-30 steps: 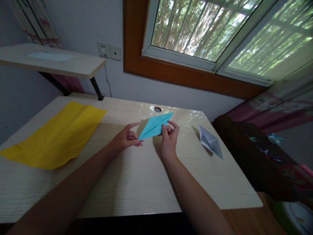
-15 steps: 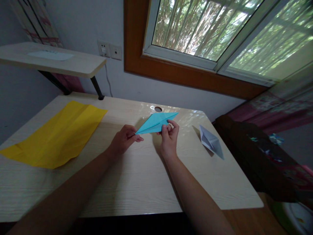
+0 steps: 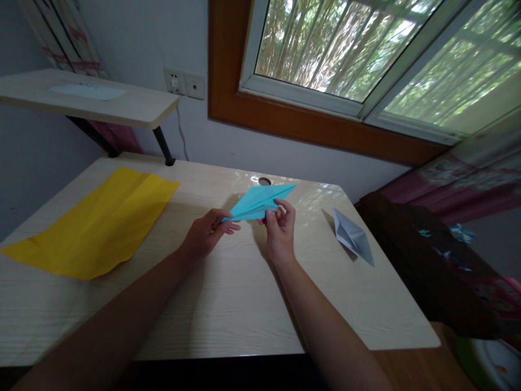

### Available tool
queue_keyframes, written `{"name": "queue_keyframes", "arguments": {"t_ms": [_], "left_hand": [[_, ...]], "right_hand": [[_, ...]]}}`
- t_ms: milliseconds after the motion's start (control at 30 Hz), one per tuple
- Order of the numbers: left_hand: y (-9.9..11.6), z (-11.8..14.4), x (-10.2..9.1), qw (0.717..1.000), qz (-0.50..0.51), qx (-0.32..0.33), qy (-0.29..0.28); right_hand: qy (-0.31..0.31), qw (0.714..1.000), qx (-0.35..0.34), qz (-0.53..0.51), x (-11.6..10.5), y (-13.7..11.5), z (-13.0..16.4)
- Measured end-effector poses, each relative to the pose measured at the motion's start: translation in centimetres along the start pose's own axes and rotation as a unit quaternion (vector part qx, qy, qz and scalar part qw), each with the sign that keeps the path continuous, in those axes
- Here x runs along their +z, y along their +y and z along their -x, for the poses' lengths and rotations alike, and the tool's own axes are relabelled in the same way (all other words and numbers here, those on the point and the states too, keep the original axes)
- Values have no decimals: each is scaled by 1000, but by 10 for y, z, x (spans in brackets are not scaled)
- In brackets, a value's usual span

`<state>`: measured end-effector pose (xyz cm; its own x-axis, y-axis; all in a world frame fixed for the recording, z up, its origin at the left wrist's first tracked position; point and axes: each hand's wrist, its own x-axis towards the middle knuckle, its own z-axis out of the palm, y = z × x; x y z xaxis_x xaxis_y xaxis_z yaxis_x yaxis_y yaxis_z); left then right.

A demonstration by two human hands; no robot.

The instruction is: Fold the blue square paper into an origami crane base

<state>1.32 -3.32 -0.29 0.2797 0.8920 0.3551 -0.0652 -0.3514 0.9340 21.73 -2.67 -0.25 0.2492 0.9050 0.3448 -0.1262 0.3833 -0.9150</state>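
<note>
I hold a folded light-blue paper (image 3: 256, 202), a long pointed shape, just above the pale wooden table (image 3: 228, 293). My left hand (image 3: 205, 234) pinches its near left tip. My right hand (image 3: 279, 231) grips its right part between thumb and fingers. The paper's far point aims right, close to a round cable hole (image 3: 264, 181) in the table.
A large creased yellow sheet (image 3: 95, 220) lies flat on the table's left side. A small folded white paper figure (image 3: 352, 236) sits at the right. A raised shelf (image 3: 89, 100) stands at the back left, and a dark chair (image 3: 431, 266) is beside the table's right edge.
The blue paper has tilted flatter, its far tip swinging right and its near tip left. Both hands shifted slightly and kept their hold.
</note>
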Motion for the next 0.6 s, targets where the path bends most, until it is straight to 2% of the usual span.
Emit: {"name": "queue_keyframes", "arguments": {"t_ms": [200,600], "left_hand": [[-2,1,-3,999,-34,-8,0],[0,1,-2,999,-23,-28,18]], "right_hand": [[-75,996,44,-14,4,-3,6],[-91,994,60,31,-1,4,6]]}}
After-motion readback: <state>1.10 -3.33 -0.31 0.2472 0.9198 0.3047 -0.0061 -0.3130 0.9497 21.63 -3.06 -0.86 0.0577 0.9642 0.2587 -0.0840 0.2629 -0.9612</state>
